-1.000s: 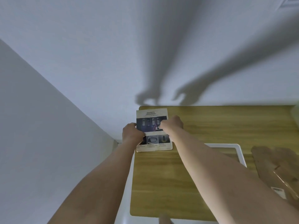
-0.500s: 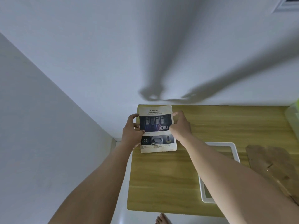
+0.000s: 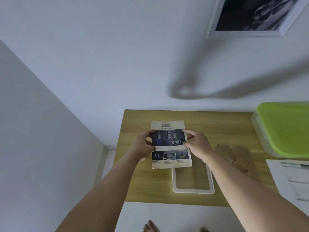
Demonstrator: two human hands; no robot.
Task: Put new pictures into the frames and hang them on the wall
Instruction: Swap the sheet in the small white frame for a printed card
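- My left hand (image 3: 145,144) has its grip pinching the left edge of the safety leaflet (image 3: 170,144), thumb on the printed face.
- The leaflet sits over the left part of the wooden bench (image 3: 137,181), its lower edge overlapping the far end of the empty white picture frame (image 3: 193,190) that lies flat there.
- My right hand (image 3: 197,144) pinches the leaflet's right edge in the same grip.
- Brown cardboard backing (image 3: 237,156) lies right of the frame.
- A clear storage box with a green lid (image 3: 284,129) stands at the bench's far right, lid on; its contents are hidden.
- Printed white papers (image 3: 294,178) lie in front of that box.
- On the white wall (image 3: 100,56), top right, hangs a framed dark picture (image 3: 254,15).
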